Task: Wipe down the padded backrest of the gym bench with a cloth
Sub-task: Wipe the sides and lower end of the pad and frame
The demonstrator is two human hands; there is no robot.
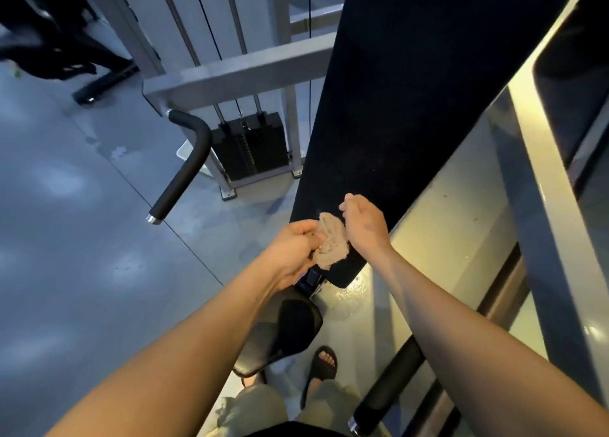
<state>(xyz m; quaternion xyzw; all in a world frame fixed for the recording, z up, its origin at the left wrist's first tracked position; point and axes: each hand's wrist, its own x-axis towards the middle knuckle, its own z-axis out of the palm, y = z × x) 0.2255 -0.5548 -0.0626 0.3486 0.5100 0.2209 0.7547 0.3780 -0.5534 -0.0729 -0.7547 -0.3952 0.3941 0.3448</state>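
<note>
Holding the cloth [331,245] between both hands, I have it bunched into a small beige wad over the lower end of the backrest [412,107]. My left hand [293,248] grips the cloth's left edge, fingers curled in around it and the thumb on top. My right hand [362,225] comes in from the other side with its fingers curled as well. The cloth's right edge tucks in under them, so this hand holds it too, though my own knuckles hide the exact grip. Whether the cloth actually touches the padding or hangs just above it, I cannot tell from this angle.

The backrest is a long black pad running up and away from me towards the top right, tilted rather than flat, and my hands sit near its bottom left corner. Just below that corner is the bench's black seat pad [296,331], partly hidden by my left forearm.

To the left, a black padded handle [184,169] with a metal end cap angles down over the grey floor [66,205]. Behind it stands a black weight stack [250,146] inside a pale metal frame [237,70], with thin cables [309,74] running up from it.

Down by the seat pad I see my foot [326,359] in a dark sandal [316,377], and the light shorts [253,407] I am wearing show at the bottom edge.
</note>
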